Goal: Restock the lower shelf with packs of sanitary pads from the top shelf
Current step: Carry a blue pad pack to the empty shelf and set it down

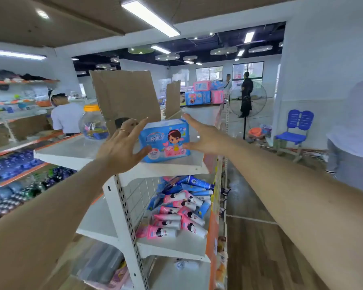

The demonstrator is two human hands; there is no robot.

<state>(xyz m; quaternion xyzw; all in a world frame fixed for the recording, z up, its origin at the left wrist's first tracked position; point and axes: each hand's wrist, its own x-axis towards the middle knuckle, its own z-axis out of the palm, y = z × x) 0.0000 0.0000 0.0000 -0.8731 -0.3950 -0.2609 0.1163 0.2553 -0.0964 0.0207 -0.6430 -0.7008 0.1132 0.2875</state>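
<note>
A blue pack of sanitary pads (166,141) with a cartoon girl stands upright on the white top shelf (71,151), near its front edge. My left hand (122,143) is at the pack's left side with fingers spread straight, and its thumb touches the lower left corner. At the pack's right side is my right hand (205,137), fingers straight, with thumb and forefinger against the right edge. On the lower shelf (172,245) lies a loose pile of pink and blue packs (180,210).
Open cardboard box flaps (124,97) and a clear jar with an orange lid (92,122) stand behind the pack. More pad packs (203,93) sit further along the top shelf. One person (65,118) stands at left, another (354,126) at right beside a blue chair (293,130).
</note>
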